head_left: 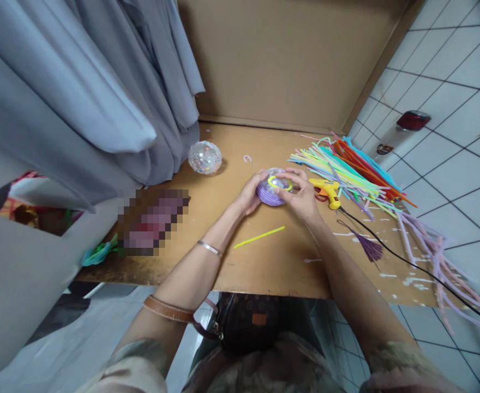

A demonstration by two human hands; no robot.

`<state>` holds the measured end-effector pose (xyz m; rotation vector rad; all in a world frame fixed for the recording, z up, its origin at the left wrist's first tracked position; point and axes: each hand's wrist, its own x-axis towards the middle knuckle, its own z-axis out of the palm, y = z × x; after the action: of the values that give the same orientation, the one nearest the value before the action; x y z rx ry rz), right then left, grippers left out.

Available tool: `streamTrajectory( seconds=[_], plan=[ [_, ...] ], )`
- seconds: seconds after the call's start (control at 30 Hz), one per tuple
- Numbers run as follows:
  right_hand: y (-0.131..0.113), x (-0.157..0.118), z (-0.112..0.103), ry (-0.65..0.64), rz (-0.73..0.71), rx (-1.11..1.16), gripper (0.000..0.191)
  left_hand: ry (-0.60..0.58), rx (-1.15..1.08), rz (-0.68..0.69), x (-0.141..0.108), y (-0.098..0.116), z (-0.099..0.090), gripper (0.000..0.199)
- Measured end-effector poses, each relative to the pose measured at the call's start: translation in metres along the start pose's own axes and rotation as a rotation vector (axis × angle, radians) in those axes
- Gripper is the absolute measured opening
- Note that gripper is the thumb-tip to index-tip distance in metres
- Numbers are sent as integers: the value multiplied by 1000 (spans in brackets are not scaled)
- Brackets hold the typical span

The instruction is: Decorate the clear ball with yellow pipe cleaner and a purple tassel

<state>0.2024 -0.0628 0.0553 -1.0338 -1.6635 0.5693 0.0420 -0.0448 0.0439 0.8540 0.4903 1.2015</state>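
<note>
My left hand (250, 194) is closed around the left side of a clear ball (269, 198) whose lower part is wrapped in rows of purple pipe cleaner. My right hand (303, 197) holds a curved yellow pipe cleaner (269, 182) against the ball's upper face, thumb and fingers at its right end. A straight yellow pipe cleaner (259, 237) lies on the table just in front of my hands. Beyond them rests a small curled lilac piece (247, 159). To the right of my right hand lies a yellow glue gun (333, 195).
Another clear ball with coloured specks (205, 158) stands back left near the grey curtain (142, 98). Bundled pipe cleaners (346, 169) fill the back right. A purple tassel (369, 246) and a black cord (391, 254) lie at right. A pixelated object (154, 221) is at left.
</note>
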Motion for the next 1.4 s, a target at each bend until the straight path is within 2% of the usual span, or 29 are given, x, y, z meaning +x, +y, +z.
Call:
streamTrajectory(
  seconds=[0.23, 0.43, 0.57, 0.67, 0.77, 0.9, 1.03, 1.17, 1.27, 1.4],
  plan=[
    [2, 1, -1, 4, -2, -6, 32, -4, 48, 16, 0, -2, -7, 50],
    [4, 1, -3, -9, 0, -3, 36, 12, 45, -13, -1, -2, -11, 51],
    [5, 1, -2, -31, 4, 120, 65, 53, 31, 9, 1, -4, -11, 54],
    [9, 2, 1, 20, 41, 278, 88, 89, 12, 65, 3, -5, -13, 59],
    [14, 3, 4, 64, 104, 339, 96, 130, 23, 112, 7, -8, -18, 71],
    [22, 5, 6, 45, 162, 370, 104, 157, 127, 133, 12, -15, -26, 90],
    [29, 5, 7, 23, 167, 360, 108, 116, 286, 163, 14, -14, -38, 101],
    [33, 2, 12, 10, 124, 301, 101, -13, 501, 130, 13, -1, -52, 104],
    [35, -1, 16, -14, 81, 235, 94, -85, 559, 109, 11, 10, -62, 104],
    [38, 0, 13, -36, 31, 200, 95, -128, 598, 107, 12, 13, -70, 104]
  ],
)
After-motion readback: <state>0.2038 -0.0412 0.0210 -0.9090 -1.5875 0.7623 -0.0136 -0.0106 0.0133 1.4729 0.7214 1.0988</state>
